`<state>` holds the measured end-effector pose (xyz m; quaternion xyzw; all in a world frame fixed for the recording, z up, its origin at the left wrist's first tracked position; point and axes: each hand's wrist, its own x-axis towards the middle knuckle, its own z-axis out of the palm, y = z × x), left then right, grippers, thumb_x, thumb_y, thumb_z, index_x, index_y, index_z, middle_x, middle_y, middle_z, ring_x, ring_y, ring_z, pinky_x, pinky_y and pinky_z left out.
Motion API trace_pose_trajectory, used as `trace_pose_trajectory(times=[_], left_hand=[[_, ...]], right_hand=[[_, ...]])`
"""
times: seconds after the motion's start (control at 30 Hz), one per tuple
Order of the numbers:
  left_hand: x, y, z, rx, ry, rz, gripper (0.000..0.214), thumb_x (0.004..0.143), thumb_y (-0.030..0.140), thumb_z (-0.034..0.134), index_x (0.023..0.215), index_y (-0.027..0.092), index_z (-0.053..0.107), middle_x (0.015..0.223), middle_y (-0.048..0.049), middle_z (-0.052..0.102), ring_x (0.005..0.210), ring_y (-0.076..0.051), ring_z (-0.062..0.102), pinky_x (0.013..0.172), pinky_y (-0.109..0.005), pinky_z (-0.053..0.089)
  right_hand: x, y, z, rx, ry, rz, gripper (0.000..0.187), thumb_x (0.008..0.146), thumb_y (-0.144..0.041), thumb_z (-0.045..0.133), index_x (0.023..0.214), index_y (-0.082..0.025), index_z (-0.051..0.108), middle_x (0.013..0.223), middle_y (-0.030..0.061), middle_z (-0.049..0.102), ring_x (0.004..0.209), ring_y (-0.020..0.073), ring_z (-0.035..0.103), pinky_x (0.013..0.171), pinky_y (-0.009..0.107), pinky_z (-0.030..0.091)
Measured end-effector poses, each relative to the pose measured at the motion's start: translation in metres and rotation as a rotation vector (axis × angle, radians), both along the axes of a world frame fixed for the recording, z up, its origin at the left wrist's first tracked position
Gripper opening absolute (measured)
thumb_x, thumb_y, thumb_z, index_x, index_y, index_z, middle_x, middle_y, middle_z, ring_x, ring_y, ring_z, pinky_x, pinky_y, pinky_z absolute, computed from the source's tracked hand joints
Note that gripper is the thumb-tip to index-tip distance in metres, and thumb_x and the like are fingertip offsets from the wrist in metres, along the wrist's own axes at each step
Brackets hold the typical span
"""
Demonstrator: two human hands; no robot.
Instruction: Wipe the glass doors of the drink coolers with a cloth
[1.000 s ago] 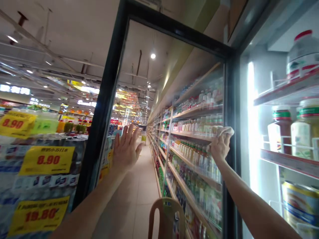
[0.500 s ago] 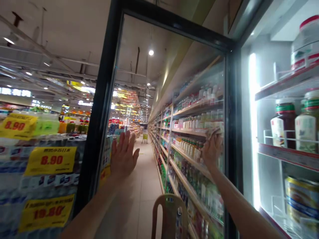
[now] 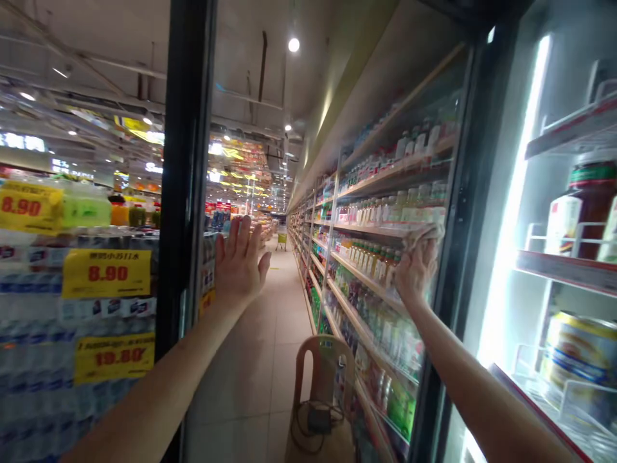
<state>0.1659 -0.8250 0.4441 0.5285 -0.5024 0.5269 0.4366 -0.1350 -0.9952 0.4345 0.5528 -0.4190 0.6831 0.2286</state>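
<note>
A glass cooler door [image 3: 270, 308] with a dark frame stands in front of me. Near its left edge, my left hand [image 3: 240, 260] is raised with fingers spread, palm toward the pane and holding nothing. My right hand [image 3: 415, 270] is up at the right side of the glass, fingers closed on a pale cloth [image 3: 425, 235]. The cloth looks pressed against the pane. Exactly how the fingers grip it is partly hidden.
To the right are lit cooler shelves [image 3: 569, 273] with bottles and cans. Beyond the glass stands a plastic chair [image 3: 324, 360] bearing a black box with a cable [image 3: 319, 421]. Yellow price signs [image 3: 107, 273] and stacked bottled water [image 3: 38, 386] are on the left.
My view has tilted down, bringing the chair's seat into sight. The right hand with the cloth has shifted slightly right and up in view. The left hand stays spread near the same spot.
</note>
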Motion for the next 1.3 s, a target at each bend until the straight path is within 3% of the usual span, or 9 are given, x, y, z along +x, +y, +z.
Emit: trace_pose_trajectory(times=[0.1, 0.23, 0.33, 0.47, 0.53, 0.77, 1.03, 1.2, 1.3], left_hand=[[0.000, 0.000, 0.000, -0.004, -0.016, 0.012, 0.055, 0.090, 0.036, 0.036, 0.141, 0.019, 0.025, 0.148, -0.0115, 0.025, 0.139, -0.025, 0.015, 0.112, -0.049, 0.013], [0.005, -0.003, 0.000, -0.031, -0.056, 0.029, 0.055, 0.090, 0.034, 0.037, 0.141, 0.018, 0.025, 0.147, -0.0125, 0.026, 0.139, -0.025, 0.017, 0.111, -0.049, 0.014], [0.007, -0.005, -0.001, -0.035, -0.053, 0.044, 0.055, 0.089, 0.034, 0.037, 0.141, 0.019, 0.027, 0.147, -0.0126, 0.027, 0.138, -0.025, 0.018, 0.111, -0.049, 0.016], [0.005, -0.005, -0.001, -0.035, -0.030, 0.041, 0.054, 0.089, 0.034, 0.038, 0.140, 0.019, 0.029, 0.146, -0.0121, 0.029, 0.138, -0.025, 0.019, 0.111, -0.049, 0.016], [0.004, -0.005, -0.001, -0.033, -0.026, 0.027, 0.054, 0.089, 0.034, 0.038, 0.140, 0.020, 0.029, 0.146, -0.0113, 0.030, 0.138, -0.025, 0.018, 0.111, -0.049, 0.015], [0.010, -0.007, -0.001, -0.034, -0.031, 0.004, 0.054, 0.089, 0.036, 0.039, 0.140, 0.020, 0.030, 0.146, -0.0121, 0.028, 0.138, -0.026, 0.019, 0.111, -0.050, 0.015], [0.008, -0.009, -0.002, -0.032, -0.027, 0.013, 0.053, 0.089, 0.035, 0.038, 0.139, 0.019, 0.031, 0.146, -0.0110, 0.029, 0.138, -0.024, 0.018, 0.112, -0.048, 0.013], [0.009, -0.007, -0.002, -0.047, -0.046, 0.022, 0.053, 0.089, 0.035, 0.038, 0.139, 0.020, 0.031, 0.147, -0.0102, 0.028, 0.138, -0.024, 0.019, 0.112, -0.047, 0.016], [0.011, -0.007, -0.002, -0.027, -0.043, 0.016, 0.053, 0.089, 0.036, 0.038, 0.139, 0.020, 0.031, 0.146, -0.0102, 0.029, 0.138, -0.024, 0.019, 0.111, -0.047, 0.016]], right_hand=[[0.018, 0.009, -0.007, -0.036, 0.013, 0.012, 0.053, 0.089, -0.033, 0.029, 0.137, -0.011, 0.036, 0.146, 0.0196, 0.026, 0.137, 0.0326, 0.018, 0.105, 0.057, 0.024], [0.077, 0.039, -0.051, -0.250, 0.524, 0.093, 0.046, 0.085, -0.024, 0.041, 0.131, -0.026, 0.045, 0.142, 0.0084, 0.038, 0.138, 0.0271, 0.018, 0.109, 0.052, 0.022], [0.065, 0.032, -0.068, -0.258, 0.535, 0.090, 0.044, 0.085, -0.023, 0.041, 0.128, -0.026, 0.048, 0.139, 0.0083, 0.042, 0.136, 0.0261, 0.024, 0.108, 0.052, 0.023], [0.004, -0.004, -0.051, -0.068, -0.002, 0.021, 0.050, 0.089, -0.034, 0.030, 0.133, -0.013, 0.042, 0.143, 0.0203, 0.032, 0.134, 0.0342, 0.025, 0.101, 0.062, 0.027], [0.000, -0.007, -0.043, -0.031, -0.127, 0.005, 0.053, 0.090, -0.036, 0.028, 0.135, -0.011, 0.038, 0.145, 0.0219, 0.026, 0.135, 0.0360, 0.022, 0.100, 0.064, 0.027], [0.087, 0.043, -0.070, -0.292, 0.593, 0.105, 0.047, 0.083, -0.021, 0.045, 0.129, -0.029, 0.047, 0.140, 0.0069, 0.041, 0.137, 0.0267, 0.021, 0.108, 0.052, 0.023], [0.032, 0.010, -0.011, -0.072, -0.027, 0.021, 0.052, 0.089, -0.033, 0.032, 0.137, -0.013, 0.037, 0.146, 0.0185, 0.026, 0.136, 0.0325, 0.021, 0.104, 0.058, 0.025], [0.105, 0.054, -0.040, -0.319, 0.628, 0.151, 0.044, 0.084, -0.022, 0.042, 0.127, -0.028, 0.049, 0.139, 0.0057, 0.043, 0.138, 0.0244, 0.020, 0.110, 0.051, 0.019], [0.115, 0.060, -0.044, -0.429, 0.806, 0.170, 0.041, 0.083, -0.020, 0.046, 0.121, -0.031, 0.054, 0.134, 0.0011, 0.049, 0.137, 0.0206, 0.022, 0.112, 0.047, 0.017]])
